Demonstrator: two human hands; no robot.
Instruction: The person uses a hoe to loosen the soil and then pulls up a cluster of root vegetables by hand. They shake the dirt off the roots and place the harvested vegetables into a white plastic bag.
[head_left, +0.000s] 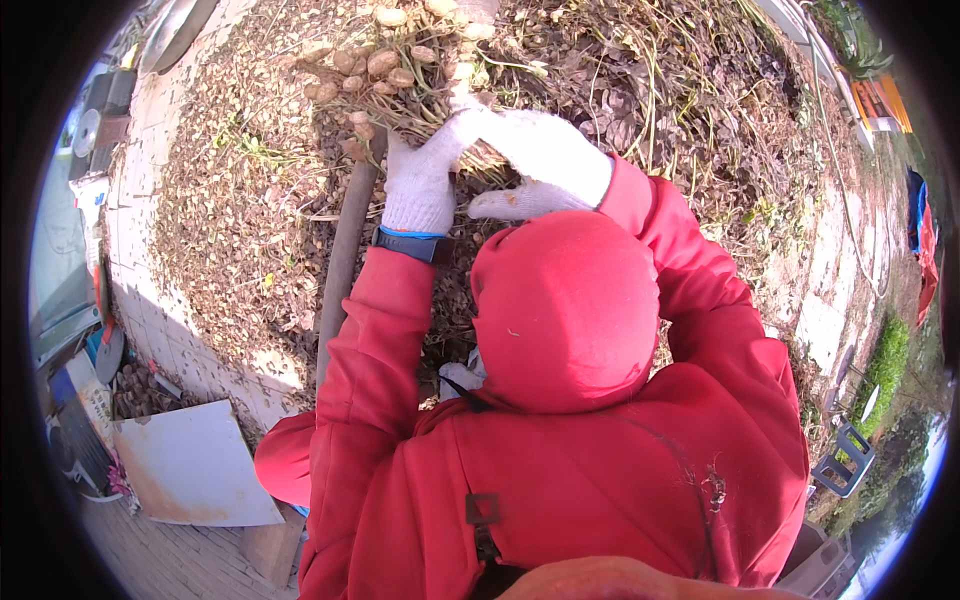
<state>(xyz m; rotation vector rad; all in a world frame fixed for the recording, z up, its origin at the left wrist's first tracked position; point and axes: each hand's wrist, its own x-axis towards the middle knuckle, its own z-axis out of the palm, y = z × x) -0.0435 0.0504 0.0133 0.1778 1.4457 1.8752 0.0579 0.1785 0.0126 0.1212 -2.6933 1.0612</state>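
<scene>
My left hand (424, 176), in a white knit glove with a dark watch at the wrist, is closed on a bundle of dry peanut stems (484, 161). Peanut pods (382, 64) hang in a cluster from its far end, above the hands. My right hand (555, 161), gloved alike, curls around the same bundle from the right; its fingertips meet the left hand and its thumb lies apart, below the stems. A wooden pole (349, 240) slants close beside my left wrist. The sleeves are red, and a rounded red-clothed shape, seemingly my knee, stands between the forearms.
Loose pods and dry debris (240, 210) cover the tiled floor on the left; withered peanut vines (660, 82) are heaped at the upper right. A stained white board (199, 465) lies lower left. A thin hose or cord (832, 150) runs down the right side.
</scene>
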